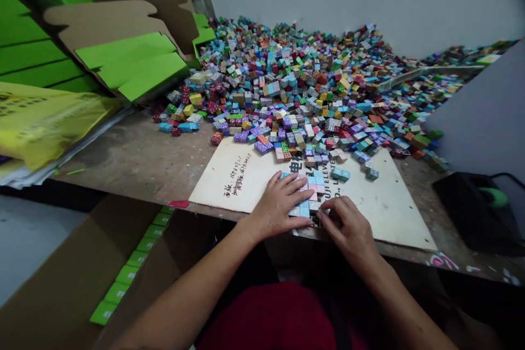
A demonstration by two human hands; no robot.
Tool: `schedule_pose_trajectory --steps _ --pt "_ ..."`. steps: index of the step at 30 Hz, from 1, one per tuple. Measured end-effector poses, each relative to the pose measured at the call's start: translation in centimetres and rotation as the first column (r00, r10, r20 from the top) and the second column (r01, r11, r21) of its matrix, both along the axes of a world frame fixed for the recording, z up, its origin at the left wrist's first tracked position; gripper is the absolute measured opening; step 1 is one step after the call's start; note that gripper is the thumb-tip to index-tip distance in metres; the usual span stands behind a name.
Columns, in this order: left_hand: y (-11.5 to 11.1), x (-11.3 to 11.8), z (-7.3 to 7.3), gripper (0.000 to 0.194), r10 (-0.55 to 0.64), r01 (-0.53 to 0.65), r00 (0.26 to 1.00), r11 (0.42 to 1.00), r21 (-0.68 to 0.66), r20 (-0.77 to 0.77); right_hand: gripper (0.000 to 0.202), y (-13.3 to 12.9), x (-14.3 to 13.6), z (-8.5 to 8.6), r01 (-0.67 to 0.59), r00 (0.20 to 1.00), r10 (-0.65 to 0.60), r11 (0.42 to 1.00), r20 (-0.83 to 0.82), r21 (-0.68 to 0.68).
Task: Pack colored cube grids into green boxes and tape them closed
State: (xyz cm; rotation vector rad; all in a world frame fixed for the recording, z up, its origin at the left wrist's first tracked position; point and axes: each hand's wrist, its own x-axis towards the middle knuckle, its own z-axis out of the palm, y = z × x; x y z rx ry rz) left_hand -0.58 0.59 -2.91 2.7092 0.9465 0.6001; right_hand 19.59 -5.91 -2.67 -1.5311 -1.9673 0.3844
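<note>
My left hand (283, 205) lies with its fingers spread over a flat block of small patterned cubes (315, 179), mostly light blue, pink and white. The cubes sit side by side near the front edge of a cream board (229, 175), and my fingers cover part of them. At the lower right corner of the block, my right hand (346, 224) has thumb and fingertips pinched together. Whatever lies between those fingertips is too small or hidden to make out. A loose pair of teal cubes (340, 174) rests on the board just beyond my right hand.
A large heap of colourful cubes (287, 82) covers the back of the table. Left stand green cardboard boxes (139, 63) and a yellow plastic bag (53, 120). A black device (478, 210) sits at right. Below the table's left side is an open carton (61, 268) with small green boxes (127, 274).
</note>
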Motion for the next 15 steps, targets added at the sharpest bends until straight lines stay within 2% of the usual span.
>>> schedule_pose_trajectory --steps 4,10,15 --pt "0.1 0.0 0.0 0.064 -0.009 0.009 1.000 1.000 0.005 -0.011 0.011 -0.3 -1.0 -0.2 0.058 0.996 -0.061 0.997 0.061 0.050" --pt "0.2 0.1 -0.3 0.064 -0.018 0.018 1.000 1.000 0.025 0.001 0.017 -0.7 0.1 0.3 -0.157 0.986 0.156 0.987 -0.050 -0.021" --pt "0.0 0.3 -0.1 0.062 -0.021 0.021 1.000 0.999 0.026 -0.001 0.017 -0.3 0.7 0.1 -0.209 0.978 0.209 0.977 0.023 0.034"
